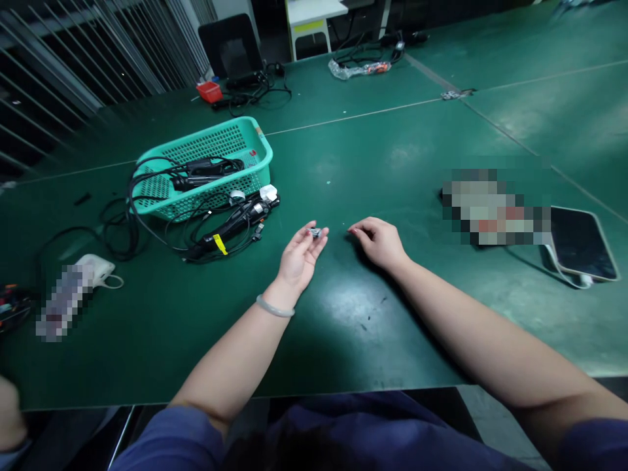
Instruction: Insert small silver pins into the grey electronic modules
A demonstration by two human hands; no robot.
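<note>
My left hand (298, 256), palm turned up, grips a small silvery part (315, 232) between thumb and fingers; the part is too small to name. A short gap to the right, my right hand (381, 242) rests low over the green tabletop (338, 314) with its fingers pressed together. Whatever those fingertips may hold is hidden. Left of my hands lies a black corded tool (235, 226) with a yellow tag, its cable coiled beside it.
A turquoise basket (267, 154) with black cables and tools stands at back left. Rightward lie a phone (583, 242) with a white cable and a blurred-out object (495, 209). Across the table are a red box (210, 91) and a plastic bag (358, 69). Someone's arm (8, 415) shows lower left.
</note>
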